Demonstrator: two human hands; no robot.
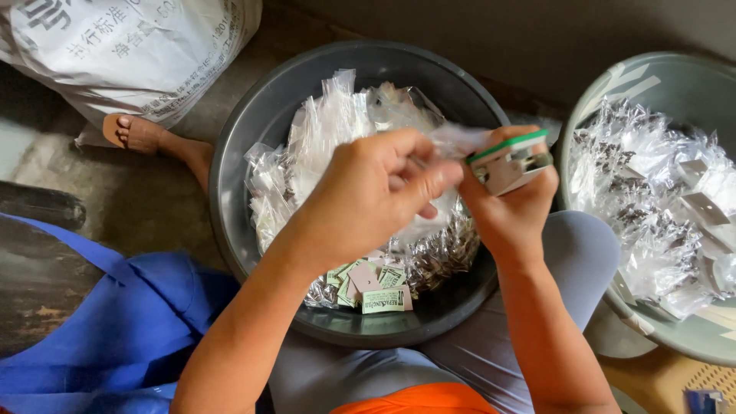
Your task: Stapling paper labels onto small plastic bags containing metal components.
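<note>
Left hand (383,184) pinching clear packet (456,139), right hand (510,203) gripping stapler (512,162)

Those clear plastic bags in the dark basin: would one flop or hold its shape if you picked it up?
Probably floppy: the clear bags lie crumpled and folded in the dark basin. Likely very light, since the film looks thin and see-through. Perhaps slippery too, judging by its shine. The one pinched by the left hand seems to bend limply.
</note>
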